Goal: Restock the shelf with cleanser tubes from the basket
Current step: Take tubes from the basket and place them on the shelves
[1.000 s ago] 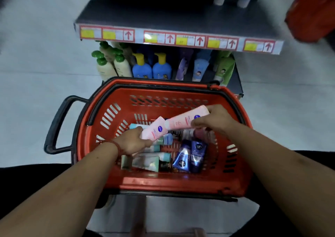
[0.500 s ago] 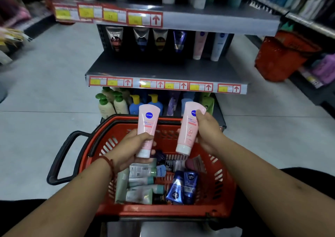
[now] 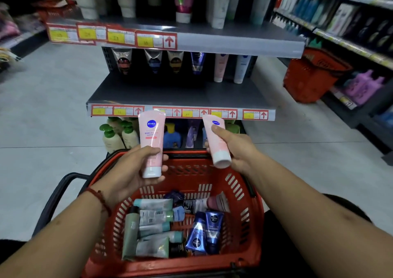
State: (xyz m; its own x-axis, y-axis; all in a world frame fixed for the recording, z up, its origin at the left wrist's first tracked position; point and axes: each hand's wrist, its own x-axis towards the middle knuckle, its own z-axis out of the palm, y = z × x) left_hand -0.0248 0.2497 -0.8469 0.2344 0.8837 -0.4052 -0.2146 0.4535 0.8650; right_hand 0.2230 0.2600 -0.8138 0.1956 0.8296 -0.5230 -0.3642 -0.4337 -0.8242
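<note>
My left hand (image 3: 136, 169) holds a pink cleanser tube (image 3: 151, 137) upright, cap down, above the red basket (image 3: 253, 220). In my right hand (image 3: 236, 148) is a second pink tube (image 3: 217, 141), tilted slightly left with its white cap down. Both tubes hang in front of the middle shelf (image 3: 180, 95), where several tubes stand at the back, among them a matching pink tube (image 3: 220, 67). Several green, white and blue tubes lie in the basket bottom (image 3: 170, 224).
An upper shelf (image 3: 212, 37) carries taller tubes. Pump bottles (image 3: 114, 135) stand on the lowest shelf behind the basket. A second red basket (image 3: 312, 75) sits on the floor to the right, by a side rack of bottles (image 3: 340, 18).
Both hands took pink tubes out of the basket and raised them toward the middle shelf. The view tilted up, showing more shelves.
</note>
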